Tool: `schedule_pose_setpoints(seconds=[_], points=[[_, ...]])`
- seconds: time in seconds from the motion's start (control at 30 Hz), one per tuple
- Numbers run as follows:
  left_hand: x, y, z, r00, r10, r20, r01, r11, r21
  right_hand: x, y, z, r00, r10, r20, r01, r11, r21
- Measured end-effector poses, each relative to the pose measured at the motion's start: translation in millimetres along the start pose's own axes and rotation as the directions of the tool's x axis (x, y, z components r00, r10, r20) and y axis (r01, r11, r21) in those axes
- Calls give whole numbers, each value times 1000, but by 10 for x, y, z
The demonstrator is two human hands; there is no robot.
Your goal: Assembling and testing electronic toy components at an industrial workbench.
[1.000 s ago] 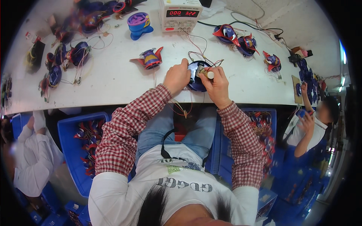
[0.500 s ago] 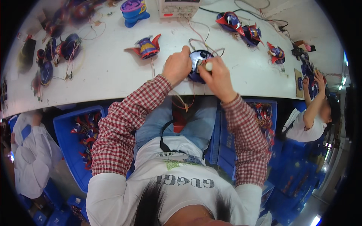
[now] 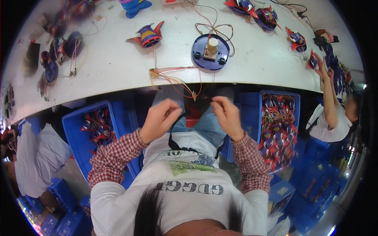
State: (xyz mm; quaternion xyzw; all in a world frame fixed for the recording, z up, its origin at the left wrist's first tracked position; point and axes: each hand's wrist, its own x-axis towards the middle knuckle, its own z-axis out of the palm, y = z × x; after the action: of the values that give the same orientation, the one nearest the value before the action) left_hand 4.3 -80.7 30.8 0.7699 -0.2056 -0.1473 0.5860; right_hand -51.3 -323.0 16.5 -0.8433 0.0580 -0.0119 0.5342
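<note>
Both hands hang below the near edge of the white bench [image 3: 118, 67], over the person's lap, well apart from each other. The left hand [image 3: 159, 119] is loosely curled, its fingers bent inward with the thumb close to them; whether it pinches anything cannot be told. The right hand [image 3: 226, 116] is likewise half closed, fingers folded toward the palm, and nothing can be made out in its grip. Between and just above the two hands dangles a bundle of thin red and yellow wires [image 3: 177, 78], which trails from the bench edge down toward them and ends in a small tip near the gap between the hands; contact with either hand cannot be seen. On the bench, straight ahead, lies a round blue toy base [image 3: 210, 51] with a small cream-coloured cylinder standing upright in its middle, wires looping around its far side. To its left sits a red, blue and yellow toy part [image 3: 147, 35] with pointed wings. More such toy parts [image 3: 59, 51] lie in a cluster at the left end of the bench, and others [image 3: 267, 17] at the far right. Under the bench, a blue crate [image 3: 78, 118] at the person's left holds similar pieces, and another blue crate [image 3: 295, 98] at the right is filled with them. At the right, another person's hand [image 3: 321, 67] reaches up to the bench.
</note>
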Motion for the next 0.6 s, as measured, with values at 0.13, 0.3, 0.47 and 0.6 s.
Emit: schedule_pose_setpoints(seconds=[0.13,0.3,0.47,0.6], points=[[-363,-367,239,935,-354,0,344,908,-238,173,284,324,915,351,198,-397,695,600],[-435,-417,238,839,-545,-10,494,769,-406,305,398,523,924,182,336,-382,493,782],[-394,-443,275,844,-535,-25,476,771,-424,328,351,528,912,124,391,-393,541,744],[-336,-480,93,874,-431,-222,345,875,-340,334,310,527,907,114,404,-397,547,737]])
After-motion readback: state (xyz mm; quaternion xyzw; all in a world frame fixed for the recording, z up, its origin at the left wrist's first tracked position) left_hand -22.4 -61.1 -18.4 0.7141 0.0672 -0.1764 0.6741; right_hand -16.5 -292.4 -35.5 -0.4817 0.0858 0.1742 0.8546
